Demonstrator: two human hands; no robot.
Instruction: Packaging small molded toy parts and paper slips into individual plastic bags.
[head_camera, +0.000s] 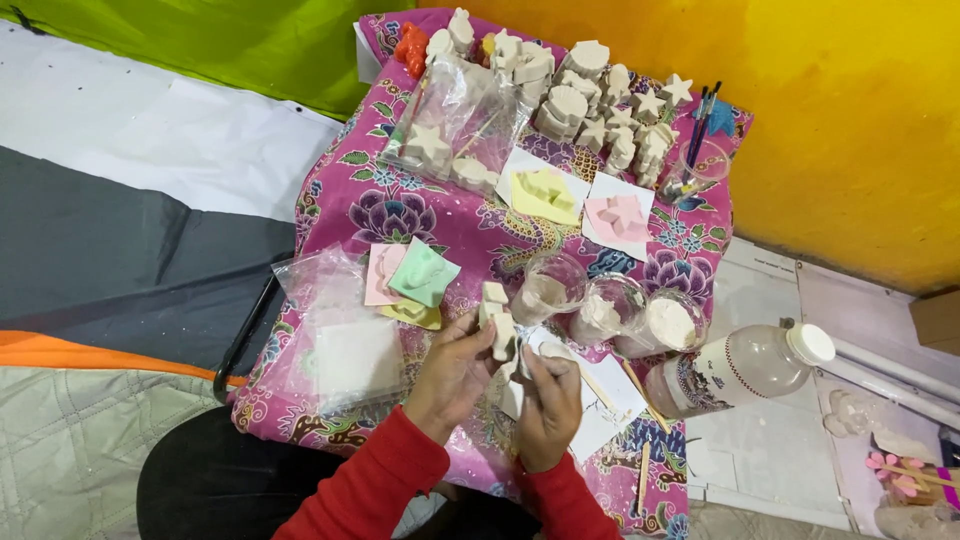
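A small white plaster figure (496, 320) stands up between the two hands at the near edge of the table, with its long axis almost upright and leaning a little to the far side. The left hand (455, 372) is the nearer one to it: its fingers are curled closed around the lower part of the figure and hold it from the left. The right hand (548, 400) is just beside, on the right and slightly nearer to the person; it is also closed, and seems to pinch something small and white against the figure's base, but what this is I cannot tell. Under the hands lies a white paper sheet (600, 412) with a thin wooden stick (598, 388) on it. Just far of the hands three clear plastic cups (600, 310) hold white powder or paste. To the left is a mint green mould (424, 272) on a pink one, and a clear plastic bag (335, 335). On the far side many white plaster casts (585, 95) are crowded on the pink flowered tablecloth (340, 205). A plastic bottle (745, 368) lies at the right.
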